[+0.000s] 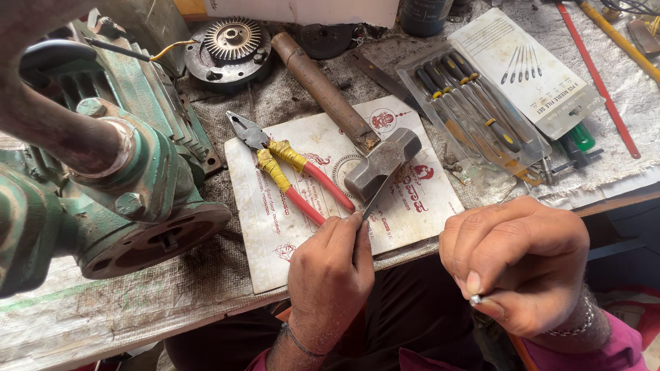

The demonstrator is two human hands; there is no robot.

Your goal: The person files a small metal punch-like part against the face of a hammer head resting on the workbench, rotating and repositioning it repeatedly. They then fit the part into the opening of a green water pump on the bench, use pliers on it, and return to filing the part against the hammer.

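Between right hand point(514, 264) fingertips: probably screw point(475, 299).

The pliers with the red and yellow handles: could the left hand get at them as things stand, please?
Probably yes, but not freely. The pliers lie uncovered on the printed sheet, just beyond the left hand, with nothing between. That hand is closed on a thin metal tool, which it would likely have to put down first.

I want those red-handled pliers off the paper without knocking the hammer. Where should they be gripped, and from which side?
Grip the red-handled pliers with yellow tape around both red handles near their free ends, coming from the near edge of the bench. The handles point toward the person, and the steel hammer head lies to their right, so fingers stay clear approaching low and from the left.
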